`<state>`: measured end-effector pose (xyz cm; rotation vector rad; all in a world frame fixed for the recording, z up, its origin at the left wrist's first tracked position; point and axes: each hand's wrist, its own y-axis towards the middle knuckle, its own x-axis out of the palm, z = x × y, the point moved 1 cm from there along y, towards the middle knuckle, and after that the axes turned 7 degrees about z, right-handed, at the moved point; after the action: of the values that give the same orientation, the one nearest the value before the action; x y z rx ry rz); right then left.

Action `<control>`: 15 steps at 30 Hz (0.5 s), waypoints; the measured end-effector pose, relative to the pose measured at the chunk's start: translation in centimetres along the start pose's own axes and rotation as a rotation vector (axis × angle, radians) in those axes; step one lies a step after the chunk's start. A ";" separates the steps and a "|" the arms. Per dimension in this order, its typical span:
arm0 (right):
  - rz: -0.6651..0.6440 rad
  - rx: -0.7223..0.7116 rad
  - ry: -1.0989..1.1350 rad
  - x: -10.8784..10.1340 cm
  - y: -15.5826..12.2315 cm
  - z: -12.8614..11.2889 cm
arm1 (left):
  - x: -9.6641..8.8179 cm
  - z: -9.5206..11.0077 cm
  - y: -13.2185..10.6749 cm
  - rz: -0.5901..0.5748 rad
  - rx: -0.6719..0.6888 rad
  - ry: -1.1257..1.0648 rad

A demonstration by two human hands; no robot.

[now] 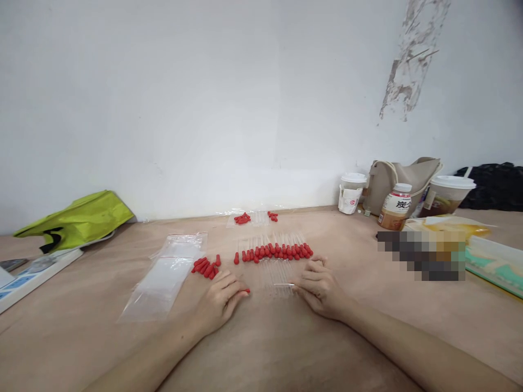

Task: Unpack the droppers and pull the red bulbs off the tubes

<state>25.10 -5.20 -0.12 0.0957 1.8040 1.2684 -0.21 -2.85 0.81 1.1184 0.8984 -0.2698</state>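
My left hand (220,298) rests on the brown table (261,337), fingers pinched on a small red rubber bulb (247,291). My right hand (317,286) lies beside it with curled fingers pinching the end of a clear glass dropper tube (286,285). Just beyond both hands lies a row of several clear tubes capped with red bulbs (278,251). A loose heap of red bulbs (206,267) sits left of the row, close to my left hand.
Clear plastic bags (163,277) lie to the left. More red bulbs in plastic (249,218) sit by the wall. A yellow-green bag (77,220) is far left. Cups (351,199), a bottle (394,207) and a beige bag (402,179) stand at the right.
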 end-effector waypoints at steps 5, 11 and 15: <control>0.121 0.179 0.081 0.6 0.2 0.3 | -2.5 -2.2 0.8 0.088 -0.254 0.065; 0.235 0.191 0.148 1.1 1.9 -0.8 | -6.4 -7.2 1.8 0.046 -0.640 0.197; 0.244 0.122 0.137 2.2 3.7 -1.3 | -7.5 -8.2 1.6 -0.051 -0.718 0.098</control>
<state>21.38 -3.28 1.48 0.3112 2.0354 1.3603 -7.97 3.17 6.30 0.4449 0.9998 0.0733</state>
